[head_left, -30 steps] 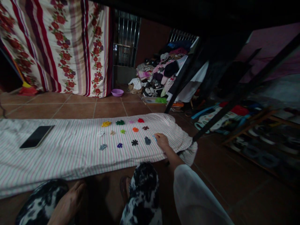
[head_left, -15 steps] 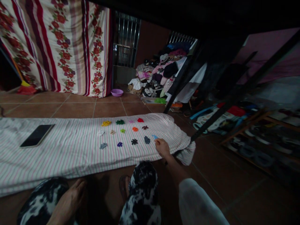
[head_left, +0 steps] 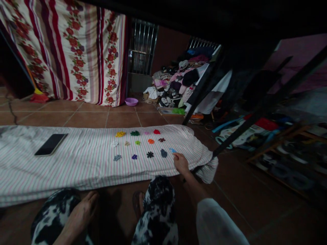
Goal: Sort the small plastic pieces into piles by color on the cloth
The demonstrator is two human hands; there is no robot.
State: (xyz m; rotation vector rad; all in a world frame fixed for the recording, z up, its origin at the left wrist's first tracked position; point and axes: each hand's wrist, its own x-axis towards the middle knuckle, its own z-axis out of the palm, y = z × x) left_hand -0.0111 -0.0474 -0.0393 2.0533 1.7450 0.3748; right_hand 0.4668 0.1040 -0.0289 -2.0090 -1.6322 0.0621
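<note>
My right hand (head_left: 181, 163) reaches over the striped cloth (head_left: 84, 163), fingers drawn together at the small light blue pieces (head_left: 172, 150); its fingertips touch them. Just left of it lie a slate-grey cluster (head_left: 164, 153) and a black cluster (head_left: 150, 154) of small pieces. Further left are a dark blue cluster (head_left: 134, 157) and a grey one (head_left: 117, 158). Behind them sit more little piles, among them yellow (head_left: 120, 134), dark green (head_left: 135, 133), red (head_left: 156, 131) and orange (head_left: 151, 141). Resting over my left knee, my left hand (head_left: 81, 212) hangs loosely, fingers extended and holding nothing visible.
A phone (head_left: 51, 145) lies flat on the cloth's left part. Beyond it are a floral curtain (head_left: 89, 51), a purple basin (head_left: 131, 101) and a heap of clothes (head_left: 178, 78). Dark slanting poles (head_left: 236, 127) and a shoe rack (head_left: 281, 170) stand at the right.
The view has shifted slightly, so most things appear further right. My right hand stays at the light blue pieces; my left hand remains on the knee.
</note>
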